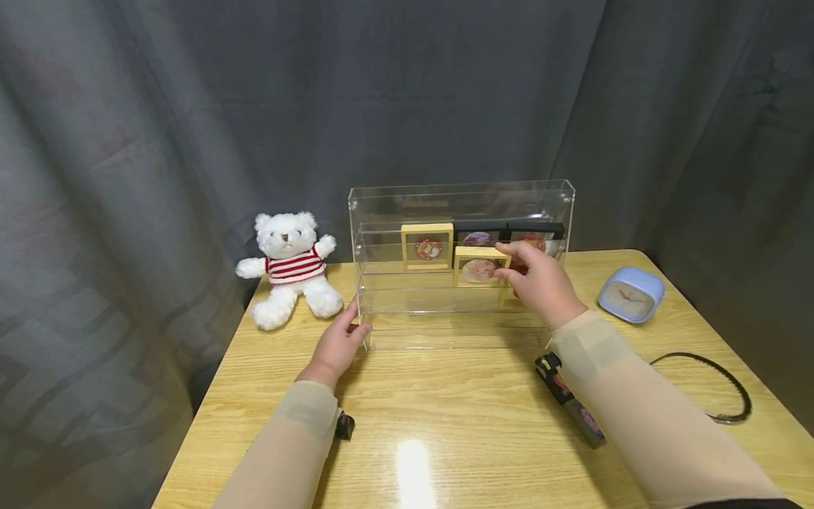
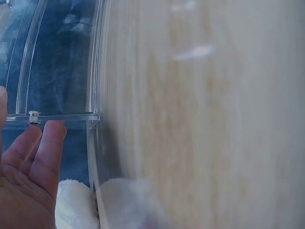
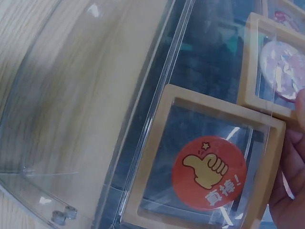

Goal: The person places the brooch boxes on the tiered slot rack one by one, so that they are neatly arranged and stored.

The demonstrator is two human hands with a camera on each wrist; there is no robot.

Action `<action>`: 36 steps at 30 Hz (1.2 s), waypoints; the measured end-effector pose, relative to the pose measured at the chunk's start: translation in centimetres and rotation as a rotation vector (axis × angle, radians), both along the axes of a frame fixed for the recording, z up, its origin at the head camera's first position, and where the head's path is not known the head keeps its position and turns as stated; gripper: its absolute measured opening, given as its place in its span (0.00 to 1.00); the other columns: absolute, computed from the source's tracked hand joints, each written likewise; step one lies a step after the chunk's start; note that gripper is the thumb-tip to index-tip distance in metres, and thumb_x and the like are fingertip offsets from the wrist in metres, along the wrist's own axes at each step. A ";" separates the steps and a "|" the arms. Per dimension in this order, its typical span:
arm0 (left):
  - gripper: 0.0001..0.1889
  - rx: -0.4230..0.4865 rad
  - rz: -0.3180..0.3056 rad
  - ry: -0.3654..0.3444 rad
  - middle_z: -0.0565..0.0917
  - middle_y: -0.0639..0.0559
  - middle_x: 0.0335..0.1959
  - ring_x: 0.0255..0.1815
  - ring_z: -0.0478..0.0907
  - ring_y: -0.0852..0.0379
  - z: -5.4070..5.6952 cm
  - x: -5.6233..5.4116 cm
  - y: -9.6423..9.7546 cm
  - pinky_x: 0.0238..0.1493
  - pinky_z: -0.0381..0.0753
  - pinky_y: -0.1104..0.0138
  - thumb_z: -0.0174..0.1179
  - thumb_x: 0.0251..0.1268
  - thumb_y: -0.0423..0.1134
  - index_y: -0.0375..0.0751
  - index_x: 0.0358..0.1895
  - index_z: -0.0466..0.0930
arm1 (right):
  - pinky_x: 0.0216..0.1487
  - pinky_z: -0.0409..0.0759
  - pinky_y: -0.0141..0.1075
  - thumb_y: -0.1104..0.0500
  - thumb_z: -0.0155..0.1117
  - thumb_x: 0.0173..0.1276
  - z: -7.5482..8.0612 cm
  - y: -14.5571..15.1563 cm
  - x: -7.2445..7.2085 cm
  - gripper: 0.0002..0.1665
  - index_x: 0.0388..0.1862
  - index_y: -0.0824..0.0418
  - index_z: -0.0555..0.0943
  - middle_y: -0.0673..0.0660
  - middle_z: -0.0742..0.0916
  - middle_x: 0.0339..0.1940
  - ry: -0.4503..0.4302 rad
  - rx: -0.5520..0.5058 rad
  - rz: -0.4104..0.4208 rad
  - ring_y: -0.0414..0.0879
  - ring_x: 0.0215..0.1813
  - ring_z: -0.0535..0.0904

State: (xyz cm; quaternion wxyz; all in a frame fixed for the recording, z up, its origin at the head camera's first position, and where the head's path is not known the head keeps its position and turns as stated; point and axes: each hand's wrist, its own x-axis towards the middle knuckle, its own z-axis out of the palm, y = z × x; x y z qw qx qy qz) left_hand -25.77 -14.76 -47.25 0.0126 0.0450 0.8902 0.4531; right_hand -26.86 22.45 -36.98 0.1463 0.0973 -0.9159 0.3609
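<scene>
My right hand [image 1: 540, 283] pinches the right edge of a yellow-framed display case [image 1: 478, 267] holding a round pink badge, its thumb in front. The case stands at a middle tier of a clear acrylic rack [image 1: 407, 302]. Beside it in the right wrist view is another yellow-framed case [image 3: 159, 129] with a red thumbs-up badge, mostly hidden behind the hand in the head view. My left hand [image 1: 337, 346] touches the rack's left side panel with extended fingers [image 2: 50, 148]. On the tier above stand a yellow-framed case [image 1: 427, 247] and two black-framed ones [image 1: 477, 230].
A white teddy bear [image 1: 289, 265] in a striped sweater sits left of the rack. To the right are a blue clock [image 1: 632, 294] and a black headband [image 1: 731, 382]. Black-framed cases [image 1: 579, 413] lie partly under my right forearm. A grey curtain [image 1: 445, 92] hangs behind the table [image 1: 470, 417].
</scene>
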 end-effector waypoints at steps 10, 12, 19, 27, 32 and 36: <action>0.36 0.008 -0.006 0.020 0.69 0.45 0.71 0.55 0.76 0.48 0.2 0.1 0.1 0.54 0.75 0.51 0.58 0.74 0.45 0.63 0.79 0.52 | 0.47 0.76 0.48 0.60 0.72 0.65 -0.3 0.2 -0.3 0.25 0.61 0.55 0.81 0.52 0.82 0.59 0.025 0.051 0.011 0.50 0.49 0.78; 0.36 0.004 -0.007 0.023 0.69 0.45 0.71 0.55 0.76 0.48 0.1 0.0 0.1 0.53 0.75 0.50 0.58 0.74 0.45 0.63 0.80 0.52 | 0.50 0.76 0.50 0.61 0.73 0.64 -0.3 0.2 -0.2 0.24 0.59 0.56 0.82 0.55 0.83 0.57 0.032 0.077 0.017 0.52 0.52 0.77; 0.36 0.005 -0.006 0.016 0.68 0.46 0.72 0.57 0.76 0.47 0.2 0.1 0.1 0.56 0.74 0.50 0.58 0.74 0.45 0.63 0.80 0.51 | 0.52 0.77 0.51 0.62 0.73 0.64 -0.5 0.2 -0.3 0.19 0.54 0.59 0.86 0.57 0.84 0.50 0.079 0.160 0.041 0.54 0.51 0.78; 0.36 -0.004 -0.008 0.024 0.69 0.45 0.71 0.55 0.76 0.47 0.1 0.0 0.0 0.55 0.74 0.50 0.58 0.75 0.44 0.62 0.80 0.51 | 0.51 0.77 0.51 0.63 0.70 0.66 -0.6 0.1 -0.1 0.15 0.52 0.61 0.87 0.57 0.82 0.49 0.074 0.228 0.055 0.55 0.52 0.76; 0.36 -0.009 -0.003 0.024 0.70 0.46 0.70 0.55 0.76 0.47 0.1 0.1 0.0 0.55 0.74 0.50 0.58 0.74 0.44 0.63 0.79 0.52 | 0.50 0.77 0.50 0.63 0.70 0.66 -0.5 0.1 -0.1 0.15 0.52 0.62 0.87 0.57 0.81 0.48 0.071 0.267 0.070 0.54 0.51 0.76; 0.36 -0.016 -0.006 0.026 0.69 0.45 0.71 0.56 0.76 0.47 0.0 0.1 0.0 0.56 0.73 0.49 0.58 0.74 0.44 0.62 0.80 0.52 | 0.49 0.77 0.49 0.64 0.70 0.66 -0.4 0.1 0.0 0.15 0.52 0.62 0.87 0.57 0.80 0.48 0.057 0.277 0.073 0.54 0.50 0.76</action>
